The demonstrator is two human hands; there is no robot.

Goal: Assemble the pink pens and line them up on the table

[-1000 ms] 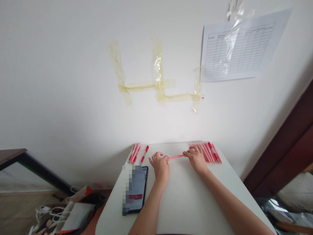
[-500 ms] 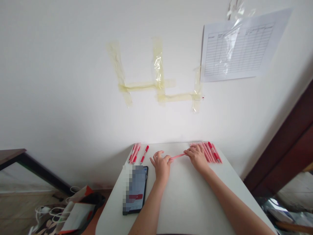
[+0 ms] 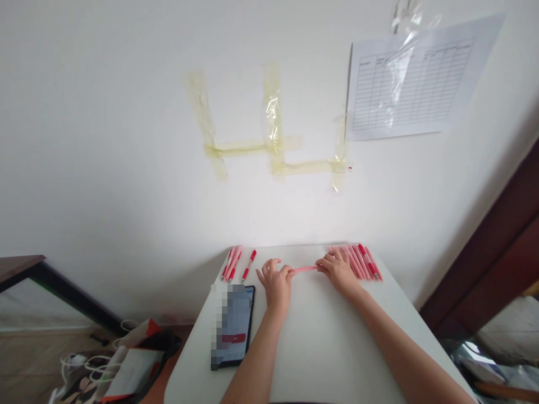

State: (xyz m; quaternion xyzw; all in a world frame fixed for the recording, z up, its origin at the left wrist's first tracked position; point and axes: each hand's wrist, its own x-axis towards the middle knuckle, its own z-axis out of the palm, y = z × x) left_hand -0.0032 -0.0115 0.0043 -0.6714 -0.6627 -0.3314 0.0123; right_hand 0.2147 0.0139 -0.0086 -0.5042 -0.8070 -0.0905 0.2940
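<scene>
Between my two hands, a slim pink pen is held nearly level above the white table. My left hand pinches its left end with thumb and forefinger, the other fingers raised. At the opposite end, my right hand grips it with closed fingertips. Right beside that hand lies a row of several pink pens, partly covered by it, with a red pen among them. To the left lie a single red pen and a small group of pink and red pens.
A phone lies on the table left of my left forearm, its screen blurred. The white wall with yellowed tape and a taped paper form rises behind. Bags and cables are on the floor at left.
My left hand has shifted slightly left, and the pink pen is now more level than before. My right hand has hardly moved.
</scene>
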